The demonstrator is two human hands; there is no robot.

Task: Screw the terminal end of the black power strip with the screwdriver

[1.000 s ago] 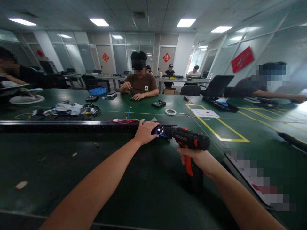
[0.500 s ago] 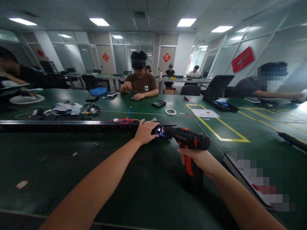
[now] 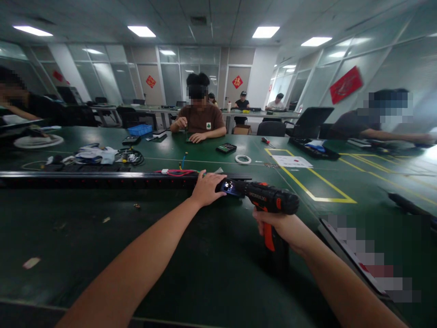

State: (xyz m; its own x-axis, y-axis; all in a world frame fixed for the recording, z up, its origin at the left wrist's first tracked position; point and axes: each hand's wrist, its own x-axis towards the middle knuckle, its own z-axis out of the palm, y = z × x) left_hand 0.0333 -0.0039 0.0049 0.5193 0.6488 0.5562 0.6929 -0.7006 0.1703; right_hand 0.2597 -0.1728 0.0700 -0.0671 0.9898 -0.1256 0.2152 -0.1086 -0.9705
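My right hand (image 3: 278,225) is wrapped round the grip of a black and orange cordless drill (image 3: 273,198), which lies level and points left. The drill's front reaches the right end of a long black bar (image 3: 146,181) with small red marks along its side. My left hand (image 3: 206,189) grips the bar near that end, fingers over the top and thumb on the near side. A lit bluish patch (image 3: 228,186) shows between my left thumb and the drill's nose. The bit's tip and any screw cannot be made out. Red wires (image 3: 179,172) lie just behind the bar.
Opposite sits a person in a brown shirt (image 3: 200,116). Cables and bags (image 3: 95,155), a blue basket (image 3: 139,130), a white ring (image 3: 243,159) and a screwdriver (image 3: 266,142) lie on the green table (image 3: 191,273). A dark tool (image 3: 409,205) shows at the right edge.
The dark tool at the right edge has shifted a little left and down. Both my hands, the drill and the bar look unmoved.
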